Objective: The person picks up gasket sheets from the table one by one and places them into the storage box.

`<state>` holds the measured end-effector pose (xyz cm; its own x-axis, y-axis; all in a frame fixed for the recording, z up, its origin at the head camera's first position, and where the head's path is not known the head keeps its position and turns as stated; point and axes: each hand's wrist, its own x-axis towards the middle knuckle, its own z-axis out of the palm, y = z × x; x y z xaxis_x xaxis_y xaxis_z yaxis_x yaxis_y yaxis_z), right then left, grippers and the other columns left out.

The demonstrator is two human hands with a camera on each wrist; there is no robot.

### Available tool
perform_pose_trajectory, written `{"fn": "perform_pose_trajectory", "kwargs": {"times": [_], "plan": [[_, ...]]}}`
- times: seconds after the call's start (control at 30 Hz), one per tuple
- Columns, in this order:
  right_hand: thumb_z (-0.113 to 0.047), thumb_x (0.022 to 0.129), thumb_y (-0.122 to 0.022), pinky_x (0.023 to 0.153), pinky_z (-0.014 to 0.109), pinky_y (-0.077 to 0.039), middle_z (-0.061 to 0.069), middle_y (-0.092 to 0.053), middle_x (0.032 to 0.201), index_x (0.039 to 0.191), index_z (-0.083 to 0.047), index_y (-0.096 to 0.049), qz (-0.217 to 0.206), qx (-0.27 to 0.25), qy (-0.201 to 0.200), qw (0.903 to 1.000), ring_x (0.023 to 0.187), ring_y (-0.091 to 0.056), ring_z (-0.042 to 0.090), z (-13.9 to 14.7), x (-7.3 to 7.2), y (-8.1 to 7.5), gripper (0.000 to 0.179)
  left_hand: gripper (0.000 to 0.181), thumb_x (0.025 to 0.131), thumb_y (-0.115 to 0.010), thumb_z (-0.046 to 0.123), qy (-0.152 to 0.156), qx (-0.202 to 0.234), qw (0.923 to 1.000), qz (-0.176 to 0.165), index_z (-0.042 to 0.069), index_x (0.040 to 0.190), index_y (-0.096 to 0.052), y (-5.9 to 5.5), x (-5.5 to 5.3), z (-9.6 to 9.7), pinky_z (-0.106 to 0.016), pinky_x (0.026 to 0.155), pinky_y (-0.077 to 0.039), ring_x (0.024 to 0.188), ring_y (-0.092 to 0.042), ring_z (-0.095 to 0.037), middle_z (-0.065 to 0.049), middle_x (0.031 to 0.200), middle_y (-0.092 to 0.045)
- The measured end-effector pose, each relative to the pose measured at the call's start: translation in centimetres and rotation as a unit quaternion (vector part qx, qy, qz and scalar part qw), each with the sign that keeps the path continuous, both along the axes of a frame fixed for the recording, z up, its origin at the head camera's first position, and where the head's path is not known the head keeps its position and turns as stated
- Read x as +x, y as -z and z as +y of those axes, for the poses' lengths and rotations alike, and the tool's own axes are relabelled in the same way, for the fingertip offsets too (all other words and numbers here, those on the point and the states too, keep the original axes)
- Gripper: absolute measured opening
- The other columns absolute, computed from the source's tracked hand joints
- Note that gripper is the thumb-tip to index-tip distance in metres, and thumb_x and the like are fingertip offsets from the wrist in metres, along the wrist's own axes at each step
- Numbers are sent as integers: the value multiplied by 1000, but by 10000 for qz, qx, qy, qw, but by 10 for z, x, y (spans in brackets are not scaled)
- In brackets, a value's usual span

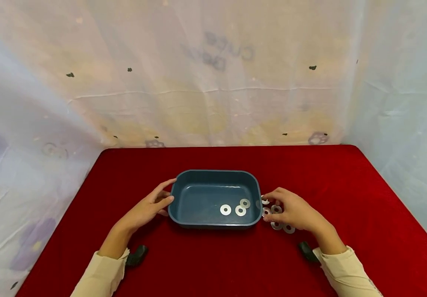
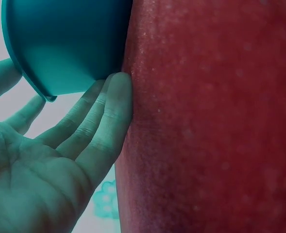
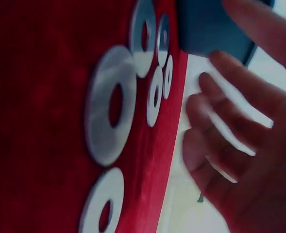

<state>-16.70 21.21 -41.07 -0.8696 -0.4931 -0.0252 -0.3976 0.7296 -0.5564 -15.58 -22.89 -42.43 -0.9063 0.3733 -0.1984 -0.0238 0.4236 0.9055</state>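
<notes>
A blue-grey rectangular tub (image 1: 202,194) sits on the red cloth, with 3 flat metal washers (image 1: 225,210) lying on its floor toward the right. A faint pale patch shows at its right inner wall; I cannot tell what it is. My left hand (image 1: 144,210) touches the tub's left end with fairly straight fingers, the thumb near the rim (image 2: 17,60). Beside the tub's right end, my right hand (image 1: 297,210) hovers over several loose washers (image 3: 111,107). Its fingers are loosely bent and apart, with nothing visible between them.
Red cloth (image 1: 213,260) covers the table. A pale patterned curtain (image 1: 213,103) hangs behind the table and along both sides. Dark straps (image 1: 137,255) show beside the wrists, next to the cream sleeves (image 1: 102,274).
</notes>
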Motion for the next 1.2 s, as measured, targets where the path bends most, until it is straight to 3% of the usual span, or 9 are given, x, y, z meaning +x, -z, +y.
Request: {"fn": "perform_pose_trajectory", "kwargs": {"times": [0.13, 0.27, 0.47, 0.73, 0.9, 1.03, 1.2], "plan": [[-42, 73, -87, 88, 37, -51, 2, -62, 119, 128, -14, -66, -39, 508, -179, 9985, 102, -54, 17, -5, 1, 2, 65, 59, 105, -48, 41, 12, 86, 10000, 3, 37, 157, -20, -1, -1, 2, -35, 89, -54, 119, -56, -31, -19, 140, -47], [-35, 73, -88, 88, 36, -50, 0, -61, 116, 123, -15, -69, 274, 770, -211, 9964, 102, -52, 16, -8, 0, 5, 57, 59, 105, -48, 40, 3, 125, 9999, 34, 36, 157, -20, -1, -2, 3, -36, 89, -54, 119, -56, -31, -19, 139, -47], [-30, 77, -85, 87, 35, -48, 1, -60, 117, 126, -13, -68, 543, 725, -111, 9958, 105, -49, 18, -7, -3, 10, 54, 59, 105, -48, 41, -20, 48, 10000, 48, 37, 157, -21, -1, -1, 2, -36, 89, -54, 119, -56, -31, -19, 139, -48], [-31, 84, -79, 93, 42, -50, 5, -58, 123, 134, -10, -62, 469, 707, -14, 9964, 110, -49, 21, -9, -9, 14, 57, 59, 105, -48, 41, -14, -31, 10000, 56, 37, 157, -21, -2, -1, -3, -35, 88, -54, 123, -54, -33, -20, 142, -46], [-20, 89, -74, 90, 41, -52, 6, -63, 113, 127, -7, -67, 613, 858, -105, 9944, 101, -55, 20, -7, -14, 12, 41, 59, 105, -48, 41, 26, 16, 10000, 12, 37, 157, -20, -2, -2, -1, -36, 89, -54, 122, -54, -33, -20, 142, -46], [-9, 86, -75, 80, 36, -54, 6, -65, 103, 119, -8, -72, 675, 1040, -120, 9922, 85, -57, 16, -7, -20, 5, 34, 59, 105, -48, 41, 10, 25, 10000, 18, 37, 157, -21, 1, -2, 0, -36, 89, -54, 121, -55, -33, -20, 142, -46], [-9, 82, -79, 67, 27, -47, 2, -61, 91, 112, -12, -76, 566, 1116, 146, 9920, 74, -51, 12, -8, -26, 4, 31, 59, 105, -48, 41, -2, 21, 10000, -1, 37, 157, -20, 3, -2, -1, -36, 89, -54, 122, -54, -33, -20, 141, -46]]}}
